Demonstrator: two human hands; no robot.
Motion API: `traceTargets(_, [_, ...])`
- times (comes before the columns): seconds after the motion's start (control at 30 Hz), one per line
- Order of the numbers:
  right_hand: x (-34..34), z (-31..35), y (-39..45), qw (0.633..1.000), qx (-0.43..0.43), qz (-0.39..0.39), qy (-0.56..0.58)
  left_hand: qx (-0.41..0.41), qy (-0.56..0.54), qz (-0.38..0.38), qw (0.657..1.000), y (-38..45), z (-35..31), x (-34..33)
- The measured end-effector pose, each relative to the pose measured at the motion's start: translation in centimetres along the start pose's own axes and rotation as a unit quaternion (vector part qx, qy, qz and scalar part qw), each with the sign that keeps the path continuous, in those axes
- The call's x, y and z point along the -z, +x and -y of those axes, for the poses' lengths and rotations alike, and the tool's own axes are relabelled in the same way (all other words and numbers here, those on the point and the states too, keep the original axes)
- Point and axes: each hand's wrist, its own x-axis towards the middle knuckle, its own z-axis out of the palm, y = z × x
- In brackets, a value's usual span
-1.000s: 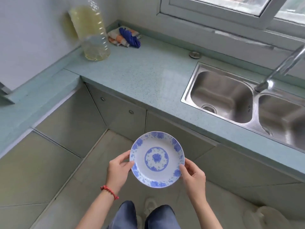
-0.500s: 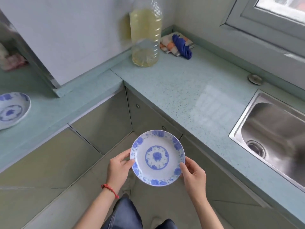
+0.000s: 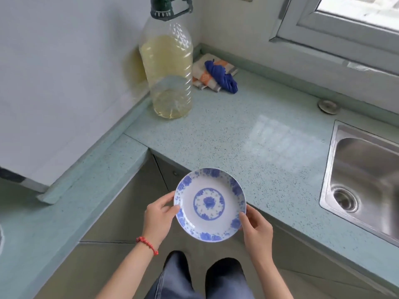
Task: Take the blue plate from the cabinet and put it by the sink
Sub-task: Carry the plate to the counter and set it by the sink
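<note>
Blue plate (image 3: 209, 205) at lower centre of frame, held in the air face up, roughly level, w/ its far rim overlapping the front edge of the countertop (image 3: 248, 134) in this view; can't tell if it is over the counter or just short of it. White dish w/ blue flower border and blue ring medallion in the middle.

Left hand (image 3: 158, 217) grasps the plate's left rim: thumb on top of the rim, other fingers underneath, mostly hidden. Red bead bracelet (image 3: 148, 244) on that wrist. Right hand (image 3: 255, 228) grasps the lower right rim, thumb tip on the edge, fingers curled below. Both forearms bare, coming in from bottom of frame. Jeans-clad legs (image 3: 203, 279) at bottom centre, below the plate.

Sink (image 3: 367, 175) at right edge of frame, stainless, drain visible, partly cut off; well apart from the plate, w/ bare speckled counter between. Small round metal cap (image 3: 328, 106) on the counter above the sink's corner.

Upper centre: big clear oil bottle (image 3: 167, 67), dark cap w/ handle, yellowish liquid, upright in the counter corner against the wall. Just right of it, a folded cloth (image 3: 208, 73) w/ a blue rag (image 3: 223, 76) on top. Window frame (image 3: 336, 29) at upper right.
</note>
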Motion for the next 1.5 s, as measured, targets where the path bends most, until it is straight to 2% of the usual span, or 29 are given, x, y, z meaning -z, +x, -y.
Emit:
traceTargets(0.23, [1.5, 0.3, 4.1, 0.999, -0.015, -0.047, -0.013, 0.007, 0.026, 0.048, 0.998, 4.5, -1.5, -3.7])
traceTargets(0.77, [8.2, -0.7, 16.0, 0.992, -0.057, -0.104, -0.049, 0.03, 0.059, 0.074, 0.995, 13.4, -4.3, -16.3])
traceTargets(1.1, [7.8, -1.4, 19.9, 0.982, -0.062, -0.144, -0.102, 0.035, 0.079, 0.091, 0.992, 18.3, -4.2, -19.3])
traceTargets(1.5, [7.6, -0.1, 27.1, 0.981, -0.055, -0.162, -0.093, 0.025, 0.077, 0.113, 0.99, 25.6, -6.5, -22.9])
